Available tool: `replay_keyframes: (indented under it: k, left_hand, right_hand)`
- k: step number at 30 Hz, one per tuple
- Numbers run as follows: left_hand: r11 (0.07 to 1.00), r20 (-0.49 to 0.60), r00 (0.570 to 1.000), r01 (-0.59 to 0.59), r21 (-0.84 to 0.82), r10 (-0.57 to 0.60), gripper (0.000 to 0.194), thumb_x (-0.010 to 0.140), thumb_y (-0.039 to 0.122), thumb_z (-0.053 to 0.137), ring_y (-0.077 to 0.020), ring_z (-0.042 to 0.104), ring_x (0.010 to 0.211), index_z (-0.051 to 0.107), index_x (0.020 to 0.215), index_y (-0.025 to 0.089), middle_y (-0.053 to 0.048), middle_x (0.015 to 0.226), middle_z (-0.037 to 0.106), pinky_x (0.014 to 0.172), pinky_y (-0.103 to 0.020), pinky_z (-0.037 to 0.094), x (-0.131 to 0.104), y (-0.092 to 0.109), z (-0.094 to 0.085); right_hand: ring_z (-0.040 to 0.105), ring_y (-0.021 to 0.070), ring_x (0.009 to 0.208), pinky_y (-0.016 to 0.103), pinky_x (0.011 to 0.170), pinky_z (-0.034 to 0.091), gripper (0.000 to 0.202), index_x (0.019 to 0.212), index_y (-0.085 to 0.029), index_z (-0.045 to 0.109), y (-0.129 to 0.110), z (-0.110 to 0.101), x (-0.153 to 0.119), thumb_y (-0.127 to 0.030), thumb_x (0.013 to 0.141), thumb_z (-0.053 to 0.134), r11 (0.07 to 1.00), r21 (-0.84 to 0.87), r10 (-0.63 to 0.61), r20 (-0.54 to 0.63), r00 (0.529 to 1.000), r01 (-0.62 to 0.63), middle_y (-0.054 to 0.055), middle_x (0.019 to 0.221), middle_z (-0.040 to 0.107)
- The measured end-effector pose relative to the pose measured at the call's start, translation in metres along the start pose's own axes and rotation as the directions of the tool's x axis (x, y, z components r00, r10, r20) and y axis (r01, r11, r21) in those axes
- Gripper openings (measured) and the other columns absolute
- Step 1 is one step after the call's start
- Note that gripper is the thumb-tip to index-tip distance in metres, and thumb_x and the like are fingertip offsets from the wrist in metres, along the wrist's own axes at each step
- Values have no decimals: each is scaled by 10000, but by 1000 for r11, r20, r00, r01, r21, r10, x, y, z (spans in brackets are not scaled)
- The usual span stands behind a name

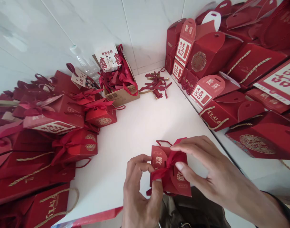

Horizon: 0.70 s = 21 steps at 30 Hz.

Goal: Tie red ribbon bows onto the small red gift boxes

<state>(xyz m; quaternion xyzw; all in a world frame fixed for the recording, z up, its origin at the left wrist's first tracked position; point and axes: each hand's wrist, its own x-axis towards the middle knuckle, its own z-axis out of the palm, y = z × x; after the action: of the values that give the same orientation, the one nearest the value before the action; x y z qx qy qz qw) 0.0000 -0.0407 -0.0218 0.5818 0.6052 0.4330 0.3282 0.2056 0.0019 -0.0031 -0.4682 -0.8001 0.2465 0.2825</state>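
A small red gift box (183, 186) with gold characters is tilted towards me near the table's front edge. Across its top a dark red ribbon bow (170, 160) is tied, and a thin red cord loop stands out behind the box. My left hand (142, 186) is closed on the box's left side, its thumb by the ribbon's left tail. From the right, my right hand (202, 164) pinches around the bow's right loop, thumb against the ribbon and fingertips at the box's far edge. The box's underside is hidden.
Finished-looking red boxes with bows (75, 145) crowd the left side. A cardboard box (122, 98) of red ribbons stands at the back, beside loose ribbon pieces (156, 85) and a clear plastic bottle (84, 65). More red gift boxes (213, 57) are stacked at right. A tiled wall rises behind.
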Motion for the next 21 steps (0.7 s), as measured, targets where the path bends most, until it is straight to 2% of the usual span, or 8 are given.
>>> replay_keyframes:
  k: [2,5,11,15,18,21]
  left_hand:
    - [998,-19,999,40,-38,-41,125,895,164,578,-221,623,1090,626,951,266,-24,1140,630,860,-343,521,0,4,3]
    - [997,-41,997,60,-53,-62,67,925,216,583,-227,611,1094,629,937,263,-31,1136,626,867,-353,512,-1,9,6]
    - [990,-45,990,130,-62,-133,117,942,238,567,-222,608,1068,591,828,245,-40,1121,617,626,-255,457,-3,8,6]
    - [986,-37,987,157,-63,-159,131,928,229,563,-222,611,1060,573,797,238,-44,1111,614,560,-229,425,-3,7,4]
    - [991,-10,992,126,-45,-126,98,906,200,576,-223,620,1052,586,817,238,-47,1105,624,571,-228,442,-3,3,1]
    - [995,-27,995,93,-29,-94,97,898,176,578,-219,622,1028,589,821,234,-47,1088,637,707,-275,512,-1,-1,0]
  right_hand:
    - [611,251,1101,452,928,491,227,1282,-312,532,4,-3,-2,-274,1060,549,999,-25,29,-12,1000,-29,42,1152,654]
    - [644,230,1000,424,868,489,125,1139,-299,541,8,-4,-3,-200,1067,520,999,-34,25,-14,1000,-25,20,1045,668]
    - [652,210,899,389,797,481,94,1071,-279,510,14,-2,-4,-195,1087,471,999,-35,15,22,1000,-14,2,959,662]
    - [634,215,884,387,785,478,71,1070,-271,506,16,-2,-7,-212,1087,470,998,-44,34,44,998,-33,10,944,644]
    - [629,217,878,392,783,483,77,1060,-264,510,16,-2,-8,-209,1085,463,998,-45,42,23,999,-41,15,938,642]
    - [635,221,857,400,770,486,88,1037,-263,513,16,-3,-7,-215,1085,458,997,-45,67,-3,998,-67,18,922,648]
